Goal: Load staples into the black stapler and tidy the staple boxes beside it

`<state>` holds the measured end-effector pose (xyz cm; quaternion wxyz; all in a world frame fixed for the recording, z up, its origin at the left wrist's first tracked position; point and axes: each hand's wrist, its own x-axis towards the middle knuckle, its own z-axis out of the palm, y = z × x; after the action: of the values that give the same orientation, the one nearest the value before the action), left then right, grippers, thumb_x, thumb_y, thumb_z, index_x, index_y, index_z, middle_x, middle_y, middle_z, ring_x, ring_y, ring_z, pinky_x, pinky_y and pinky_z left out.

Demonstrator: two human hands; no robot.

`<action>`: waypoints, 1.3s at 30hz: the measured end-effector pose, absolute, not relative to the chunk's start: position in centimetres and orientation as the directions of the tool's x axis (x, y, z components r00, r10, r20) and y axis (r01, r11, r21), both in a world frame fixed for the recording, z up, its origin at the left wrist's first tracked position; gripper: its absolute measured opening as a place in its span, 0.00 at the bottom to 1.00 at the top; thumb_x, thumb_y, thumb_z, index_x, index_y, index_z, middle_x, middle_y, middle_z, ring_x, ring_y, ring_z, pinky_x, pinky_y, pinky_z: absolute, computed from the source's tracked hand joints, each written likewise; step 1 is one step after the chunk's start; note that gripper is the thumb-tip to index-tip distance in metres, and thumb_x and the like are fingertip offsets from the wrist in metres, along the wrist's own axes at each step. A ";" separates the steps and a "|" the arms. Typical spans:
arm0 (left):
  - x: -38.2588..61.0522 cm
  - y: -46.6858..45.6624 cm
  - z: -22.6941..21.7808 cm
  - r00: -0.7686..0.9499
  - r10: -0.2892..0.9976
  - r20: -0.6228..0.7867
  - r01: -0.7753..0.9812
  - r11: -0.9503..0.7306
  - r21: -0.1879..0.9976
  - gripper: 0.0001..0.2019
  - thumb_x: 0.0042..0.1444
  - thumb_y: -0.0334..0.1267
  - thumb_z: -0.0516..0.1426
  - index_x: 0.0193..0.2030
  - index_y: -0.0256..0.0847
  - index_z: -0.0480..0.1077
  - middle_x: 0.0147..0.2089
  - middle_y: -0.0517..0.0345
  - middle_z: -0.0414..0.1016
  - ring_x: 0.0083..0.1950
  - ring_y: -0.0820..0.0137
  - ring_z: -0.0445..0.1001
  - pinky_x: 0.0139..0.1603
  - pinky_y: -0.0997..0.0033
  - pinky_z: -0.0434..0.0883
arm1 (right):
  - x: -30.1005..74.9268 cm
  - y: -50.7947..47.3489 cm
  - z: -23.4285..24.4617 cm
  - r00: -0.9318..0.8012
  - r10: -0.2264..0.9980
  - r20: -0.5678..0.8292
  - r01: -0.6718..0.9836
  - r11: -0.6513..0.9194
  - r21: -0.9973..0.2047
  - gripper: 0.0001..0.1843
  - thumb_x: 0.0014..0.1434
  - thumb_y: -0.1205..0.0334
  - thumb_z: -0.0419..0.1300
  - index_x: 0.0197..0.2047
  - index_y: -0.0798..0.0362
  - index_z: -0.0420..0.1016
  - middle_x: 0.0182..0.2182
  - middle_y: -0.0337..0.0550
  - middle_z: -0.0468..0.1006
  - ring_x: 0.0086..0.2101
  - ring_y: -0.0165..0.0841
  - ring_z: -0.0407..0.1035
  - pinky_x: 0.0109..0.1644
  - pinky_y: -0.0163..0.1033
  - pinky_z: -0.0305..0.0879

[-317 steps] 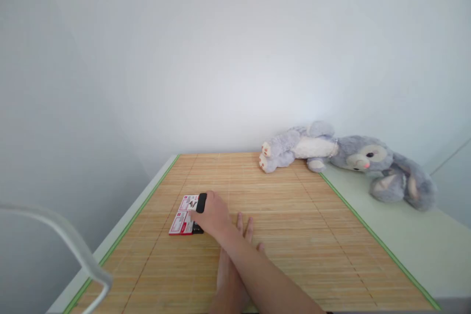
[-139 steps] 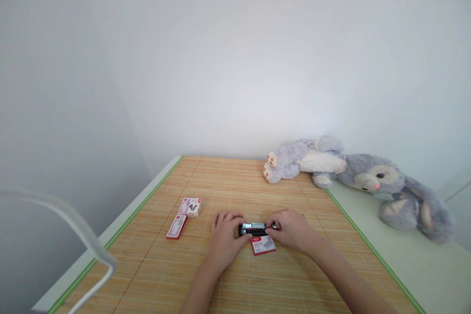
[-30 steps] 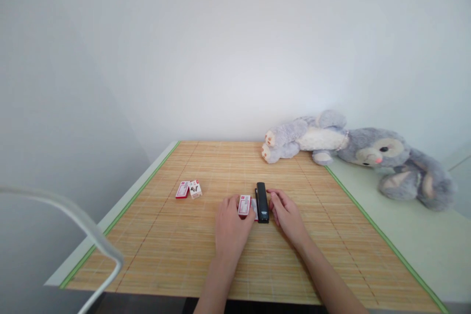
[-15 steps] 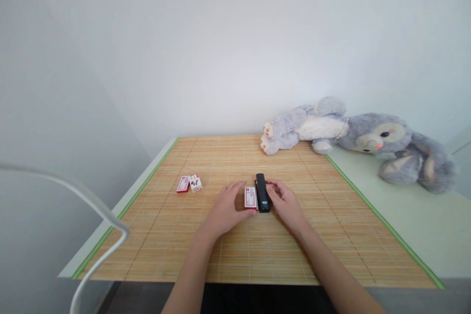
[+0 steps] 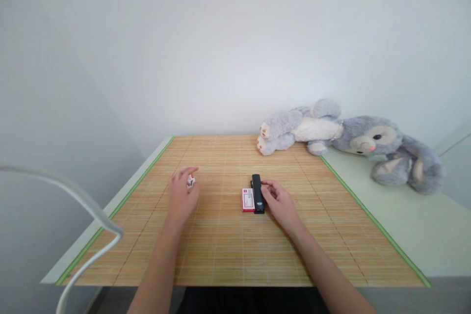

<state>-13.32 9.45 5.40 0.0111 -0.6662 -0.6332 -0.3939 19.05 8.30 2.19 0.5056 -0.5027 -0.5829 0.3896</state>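
A black stapler (image 5: 258, 194) lies lengthwise on the bamboo mat, pointing away from me. Along its left side sits a small white and red box (image 5: 248, 200), close against it. My right hand (image 5: 281, 206) rests at the stapler's right side, its thumb and fingertips touching that edge without wrapping round it. Farther left, my left hand (image 5: 183, 196) is over a small white box (image 5: 190, 181) with a dark picture on it. Its thumb and fingers are apart around this box; whether they touch it I cannot tell. The hand covers the spot beside that box.
A bamboo mat (image 5: 221, 255) with green edging covers most of the pale table (image 5: 397, 216). A grey plush rabbit (image 5: 320, 130) lies on its side along the back right. In the left foreground a white cable (image 5: 91, 206) bends through the view. Behind stands a white wall.
My left hand has moved left, from the red and white box beside the stapler to the small boxes on the left. My right hand stays at the stapler. The view has shifted slightly.
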 end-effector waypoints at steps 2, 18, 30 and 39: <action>-16.8 10.5 5.1 -0.204 0.850 0.486 0.907 -0.022 0.420 0.27 0.59 0.38 0.55 0.67 0.46 0.65 0.66 0.48 0.69 0.67 0.51 0.64 0.69 0.45 0.58 | 19.0 8.3 2.1 0.015 0.981 0.193 0.188 0.187 -0.964 0.26 0.64 0.39 0.59 0.54 0.51 0.75 0.30 0.39 0.76 0.30 0.35 0.69 0.36 0.39 0.67; -16.5 5.1 5.5 -0.265 0.794 0.547 0.873 -0.043 0.485 0.32 0.53 0.52 0.63 0.62 0.43 0.66 0.57 0.48 0.71 0.58 0.54 0.71 0.65 0.49 0.65 | 19.0 8.4 2.4 0.014 0.983 0.186 0.221 0.178 -0.959 0.27 0.64 0.39 0.59 0.54 0.52 0.76 0.28 0.38 0.75 0.29 0.35 0.68 0.35 0.39 0.66; -2.6 5.9 7.5 0.407 0.861 0.305 0.608 -0.504 0.613 0.34 0.52 0.36 0.63 0.67 0.55 0.67 0.64 0.56 0.71 0.65 0.56 0.66 0.71 0.51 0.60 | 19.1 8.3 2.7 -0.013 0.983 0.185 0.177 0.184 -0.967 0.27 0.63 0.39 0.60 0.53 0.52 0.75 0.29 0.37 0.76 0.30 0.35 0.70 0.36 0.39 0.67; -6.0 7.4 7.5 -0.008 0.881 0.473 0.689 -0.337 0.641 0.24 0.64 0.51 0.57 0.65 0.52 0.69 0.64 0.53 0.70 0.66 0.59 0.65 0.69 0.54 0.61 | 19.1 8.4 2.2 -0.001 0.986 0.165 0.181 0.163 -0.970 0.26 0.64 0.39 0.59 0.54 0.51 0.75 0.30 0.39 0.76 0.31 0.37 0.70 0.36 0.40 0.67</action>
<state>-6.03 7.39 7.53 -0.1116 -0.6952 -0.5647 -0.4305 19.12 8.42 2.22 0.4957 -0.5039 -0.5793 0.4059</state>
